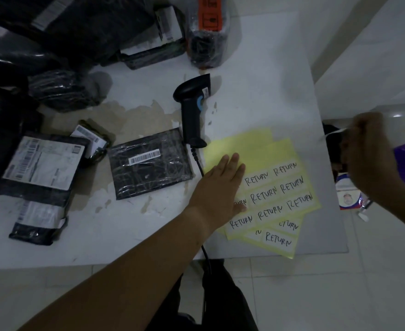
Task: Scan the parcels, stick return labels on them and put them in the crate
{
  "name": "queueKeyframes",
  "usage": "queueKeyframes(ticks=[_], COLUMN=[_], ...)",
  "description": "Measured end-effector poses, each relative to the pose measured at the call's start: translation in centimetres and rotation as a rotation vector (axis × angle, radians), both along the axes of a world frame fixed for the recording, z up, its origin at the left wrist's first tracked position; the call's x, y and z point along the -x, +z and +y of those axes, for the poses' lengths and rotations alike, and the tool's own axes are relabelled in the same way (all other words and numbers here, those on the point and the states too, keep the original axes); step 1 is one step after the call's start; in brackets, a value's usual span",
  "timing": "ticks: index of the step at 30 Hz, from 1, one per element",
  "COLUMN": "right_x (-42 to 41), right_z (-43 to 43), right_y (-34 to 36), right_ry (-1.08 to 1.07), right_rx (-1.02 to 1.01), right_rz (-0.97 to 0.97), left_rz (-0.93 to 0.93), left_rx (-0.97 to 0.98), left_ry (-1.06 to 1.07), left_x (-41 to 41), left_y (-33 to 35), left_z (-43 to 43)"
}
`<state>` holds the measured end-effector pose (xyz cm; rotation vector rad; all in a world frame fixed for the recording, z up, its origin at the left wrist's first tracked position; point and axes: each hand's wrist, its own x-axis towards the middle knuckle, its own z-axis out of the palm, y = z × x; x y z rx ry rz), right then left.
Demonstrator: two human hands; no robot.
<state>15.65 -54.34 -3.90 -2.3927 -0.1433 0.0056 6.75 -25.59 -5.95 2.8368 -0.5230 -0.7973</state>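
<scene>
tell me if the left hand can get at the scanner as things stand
Probably yes: the left hand lies flat on the label sheets, holding nothing, and the scanner lies uncovered just beyond its fingers.

Glossy, crinkled black plastic wraps the parcels (150,163), the scanner (191,108) is smooth matt black plastic, the label sheets (268,151) are yellow paper, and the white counter (256,56) looks smooth but stained.

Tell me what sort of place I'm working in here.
Probably a parcel returns desk: black wrapped parcels with barcode labels, a handheld barcode scanner, and yellow sheets of handwritten RETURN labels on a white table.
</scene>
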Motion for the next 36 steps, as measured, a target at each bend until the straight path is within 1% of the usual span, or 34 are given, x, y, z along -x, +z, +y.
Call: queueKeyframes(ticks=[2, 4, 6, 8, 9, 11, 14, 17, 19, 21, 23, 25, 28, 30, 32, 33, 36], right_x=[0.8, 1.9, 3.0, 3.8, 4.0, 4.1, 3.8, 3.7, 3.7, 4.3, 5.2, 6.3, 7.6, 7.8, 7.5, 7.3, 6.3], right_z=[-0.1, 1.6, 4.8, 8.6, 10.3, 13.6, 18.1, 22.4, 24.4, 26.0, 27.2, 28.2, 29.3, 29.9, 30.3, 30.5, 30.8], right_y=[1.0, 1.9, 2.6, 3.4, 3.8, 4.6, 5.4, 5.6, 5.3, 5.0, 4.7, 3.6, 1.3, 0.4, 0.0, -0.2, -0.5], right_ry=[0.004, 0.095, 0.174, 0.241, 0.278, 0.352, 0.464, 0.610, 0.655, 0.576, 0.430, 0.328, 0.206, 0.147, 0.146, 0.166, 0.252], right_rx=[0.026, 0.050, 0.072, 0.092, 0.098, 0.138, 0.191, 0.218, 0.211, 0.080, -0.068, -0.117, -0.175, -0.223, -0.213, -0.188, -0.094], right_rz=[-0.139, -0.186, -0.142, -0.097, -0.094, -0.113, -0.109, -0.085, -0.078, -0.015, 0.119, 0.277, 0.339, 0.352, 0.337, 0.325, 0.307], left_rz=[0.019, 0.037, 0.032, -0.023, -0.053, -0.070, -0.109, -0.201, -0.235, -0.217, -0.134, -0.010, 0.096, 0.134, 0.117, 0.058, -0.187], left_rx=[0.022, 0.115, 0.344, 0.603, 0.688, 0.766, 0.762, 0.786, 0.778, 0.788, 0.868, 0.985, 1.043, 1.033, 0.996, 0.923, 0.628], left_ry=[0.010, 0.052, 0.186, 0.373, 0.434, 0.481, 0.533, 0.642, 0.686, 0.762, 0.939, 1.147, 1.302, 1.342, 1.344, 1.308, 1.085], left_x=[-0.2, -0.3, -0.6, -0.8, -0.8, -0.4, 1.0, 2.3, 2.9, 3.6, 4.2, 4.7, 5.0, 5.2, 5.3, 5.4, 5.7], left_y=[0.2, 0.7, 1.8, 3.4, 4.2, 5.4, 6.1, 5.4, 5.1, 5.1, 5.0, 4.7, 3.6, 3.0, 2.7, 2.5, 1.7], left_z=[0.0, 0.1, 0.5, 1.6, 2.3, 4.2, 7.1, 9.7, 11.5, 13.2, 14.3, 14.9, 15.5, 15.7, 16.1, 16.5, 18.4])
